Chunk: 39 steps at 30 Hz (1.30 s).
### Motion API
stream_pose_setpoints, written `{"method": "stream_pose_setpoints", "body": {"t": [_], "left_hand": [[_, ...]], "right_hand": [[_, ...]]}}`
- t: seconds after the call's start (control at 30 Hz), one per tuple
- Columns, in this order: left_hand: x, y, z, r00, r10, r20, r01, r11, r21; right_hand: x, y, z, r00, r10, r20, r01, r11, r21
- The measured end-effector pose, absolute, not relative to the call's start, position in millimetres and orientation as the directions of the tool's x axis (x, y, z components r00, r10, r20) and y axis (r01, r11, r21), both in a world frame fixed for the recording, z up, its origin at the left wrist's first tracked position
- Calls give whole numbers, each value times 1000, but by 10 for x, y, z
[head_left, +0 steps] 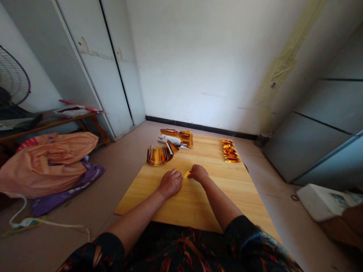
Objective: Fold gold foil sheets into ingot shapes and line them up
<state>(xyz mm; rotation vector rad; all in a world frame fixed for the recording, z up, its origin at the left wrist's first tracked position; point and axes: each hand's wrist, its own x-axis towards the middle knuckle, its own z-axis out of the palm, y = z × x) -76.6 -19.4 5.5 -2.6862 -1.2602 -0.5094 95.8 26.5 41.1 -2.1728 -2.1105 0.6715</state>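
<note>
A small yellow piece (186,174) is pinched in a person's right hand (199,174) over a wooden surface (195,209), beside the left hand (171,183), fingers bent, its grip impossible to tell, with curled golden sheets (157,155) beyond and golden bundles (230,155) lined up at right.

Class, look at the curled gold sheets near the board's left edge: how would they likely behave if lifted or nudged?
The curled gold sheets look thin, so they would probably be light and bend easily. Their shiny surfaces suggest they may slip against each other. Since separate edges show along the bunch, it might fan apart if pushed across the wooden board.
</note>
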Motion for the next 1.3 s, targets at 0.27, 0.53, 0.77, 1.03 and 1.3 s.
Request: {"method": "stream_pose_setpoints", "body": {"t": [0.27, 0.53, 0.77, 1.03, 1.3], "left_hand": [[-777, -195, 34, 586, 723, 365, 769, -638, 29], [-778, -204, 44, 590, 719, 366, 767, -641, 22], [-752, -215, 80, 571, 736, 365, 776, -628, 52], [-568, -115, 152, 439, 828, 348, 822, -527, 215], [-519, 2, 40, 427, 823, 376, 771, -548, 324]], "right_hand": [[1121, 339, 320, 4, 961, -277, 933, -103, -345], [1323, 325, 377, 6, 953, -303, 916, -126, -381], [1447, 325, 335, 17, 957, -289, 900, -141, -413], [1478, 342, 278, -5, 964, -265, 887, -118, -447], [1514, 260, 237, -84, 977, -196, 863, -27, -505]]}}
